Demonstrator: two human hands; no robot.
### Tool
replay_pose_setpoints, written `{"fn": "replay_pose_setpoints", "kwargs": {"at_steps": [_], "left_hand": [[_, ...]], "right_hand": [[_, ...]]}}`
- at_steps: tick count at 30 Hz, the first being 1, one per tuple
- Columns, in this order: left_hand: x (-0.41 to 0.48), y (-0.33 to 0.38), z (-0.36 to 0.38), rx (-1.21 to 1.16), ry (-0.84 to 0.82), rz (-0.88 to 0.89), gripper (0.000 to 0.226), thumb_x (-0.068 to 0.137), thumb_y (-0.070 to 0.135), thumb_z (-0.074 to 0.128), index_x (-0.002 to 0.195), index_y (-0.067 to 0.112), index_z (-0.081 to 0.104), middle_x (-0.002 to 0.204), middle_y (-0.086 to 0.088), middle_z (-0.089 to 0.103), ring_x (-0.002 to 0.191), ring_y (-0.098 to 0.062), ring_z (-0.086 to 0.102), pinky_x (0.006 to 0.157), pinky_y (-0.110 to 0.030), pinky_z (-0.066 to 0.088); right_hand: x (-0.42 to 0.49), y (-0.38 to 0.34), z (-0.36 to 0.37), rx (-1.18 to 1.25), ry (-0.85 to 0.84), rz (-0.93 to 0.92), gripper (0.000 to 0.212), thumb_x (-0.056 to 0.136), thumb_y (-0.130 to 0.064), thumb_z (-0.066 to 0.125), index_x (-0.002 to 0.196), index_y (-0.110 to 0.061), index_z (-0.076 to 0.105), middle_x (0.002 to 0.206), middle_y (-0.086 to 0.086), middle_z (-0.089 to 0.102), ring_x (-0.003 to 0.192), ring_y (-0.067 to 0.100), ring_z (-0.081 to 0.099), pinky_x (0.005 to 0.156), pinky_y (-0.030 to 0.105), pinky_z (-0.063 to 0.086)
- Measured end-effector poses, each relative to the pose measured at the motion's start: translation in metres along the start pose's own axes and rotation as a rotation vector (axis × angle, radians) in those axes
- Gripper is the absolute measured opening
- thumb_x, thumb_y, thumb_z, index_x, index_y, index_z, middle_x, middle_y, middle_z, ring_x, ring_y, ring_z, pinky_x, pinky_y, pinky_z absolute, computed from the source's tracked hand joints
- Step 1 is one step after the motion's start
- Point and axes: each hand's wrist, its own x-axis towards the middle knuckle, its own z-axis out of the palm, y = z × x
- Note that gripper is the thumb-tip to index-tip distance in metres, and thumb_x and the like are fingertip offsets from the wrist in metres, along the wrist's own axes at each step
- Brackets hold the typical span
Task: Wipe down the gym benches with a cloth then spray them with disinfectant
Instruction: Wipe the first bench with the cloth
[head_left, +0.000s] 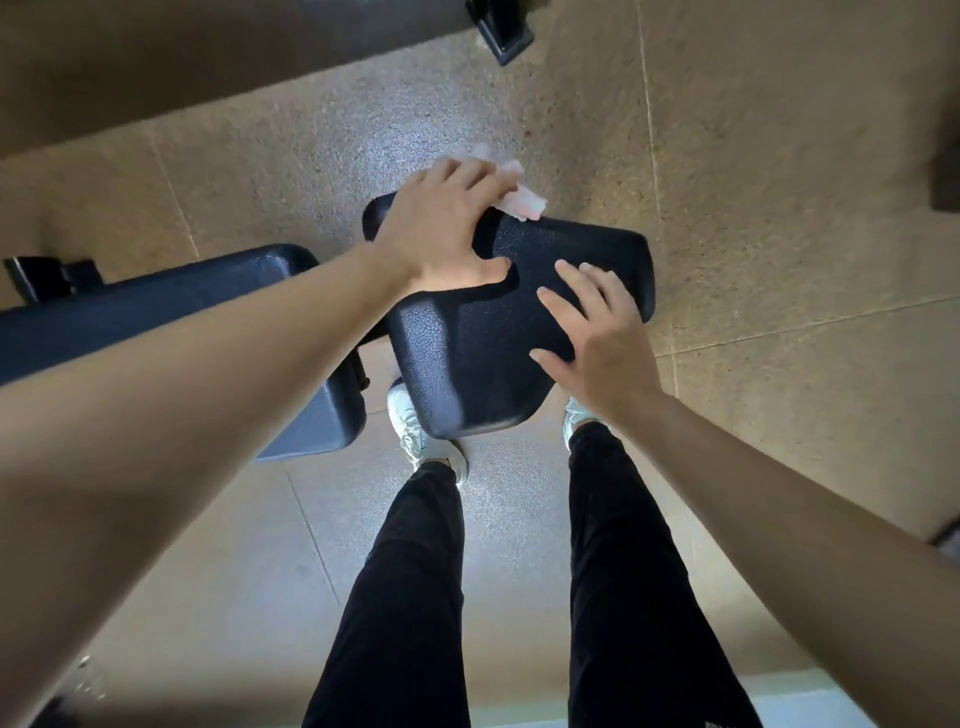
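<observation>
Head view, looking straight down. With the left hand, presses a pink cloth against the far edge of the black, pebble-grained seat pad, fingers laid extended over it rather than clenched, thumb splayed on the pad. Cloth bunched under and just beyond those fingertips. With the right hand, leans flat on the pad, fingers released and spread, grasping nothing, nearer than the left fingers. Left of both sets of fingers, a second black pad close beside the first. Below the fingers, black trousers and white shoes. All around, speckled tan floor in seamed tiles; well beyond the left fingers, a black equipment foot.
</observation>
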Motion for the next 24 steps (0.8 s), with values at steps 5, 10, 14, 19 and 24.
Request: {"fn": "replay_pose_setpoints", "kwargs": {"at_steps": [5,10,14,19,24], "left_hand": [[0.017,0.046,0.017,0.192,-0.053,0.119,0.108,0.068,0.077,0.044,0.157,0.017,0.036,0.15,-0.009,0.053,0.143,-0.039,0.041,0.12,-0.052,0.028],[0.014,0.071,0.03,0.166,0.028,0.161,0.103,0.07,0.07,0.047,0.158,0.017,0.036,0.154,-0.008,0.048,0.146,-0.039,0.039,0.121,-0.053,0.024],[0.003,0.087,0.04,0.141,0.151,0.041,0.088,0.071,0.061,0.056,0.152,0.028,0.044,0.155,-0.005,0.044,0.143,-0.043,0.034,0.112,-0.056,0.026],[-0.016,0.092,0.049,-0.033,0.309,-0.07,0.082,0.074,0.045,0.062,0.151,0.02,0.049,0.14,-0.019,0.05,0.123,-0.042,0.046,0.099,-0.051,0.041],[-0.056,0.089,0.061,0.041,0.329,-0.219,0.08,0.073,0.045,0.065,0.147,0.018,0.05,0.147,-0.012,0.05,0.132,-0.039,0.046,0.101,-0.049,0.043]], "right_hand": [[-0.026,0.03,-0.014,0.101,0.107,0.292,0.064,0.079,-0.035,0.075,0.137,-0.012,0.059,0.149,0.011,0.049,0.131,0.03,0.043,0.106,0.046,0.044],[-0.032,0.043,-0.028,0.371,0.1,0.496,0.048,0.085,-0.022,0.076,0.131,-0.012,0.064,0.133,0.006,0.06,0.121,0.023,0.056,0.1,0.022,0.04],[0.007,0.05,-0.047,0.412,0.193,0.461,0.05,0.082,-0.02,0.07,0.13,-0.008,0.063,0.123,0.01,0.063,0.114,0.024,0.058,0.101,0.025,0.041],[0.075,0.056,-0.057,0.584,-0.195,0.111,0.058,0.088,-0.007,0.065,0.144,-0.008,0.052,0.141,0.018,0.057,0.128,0.01,0.05,0.115,0.029,0.038],[0.113,0.068,-0.051,0.604,-0.505,0.059,0.056,0.096,-0.017,0.061,0.15,-0.015,0.048,0.091,-0.019,0.051,0.083,-0.004,0.049,0.091,0.011,0.039]]}}
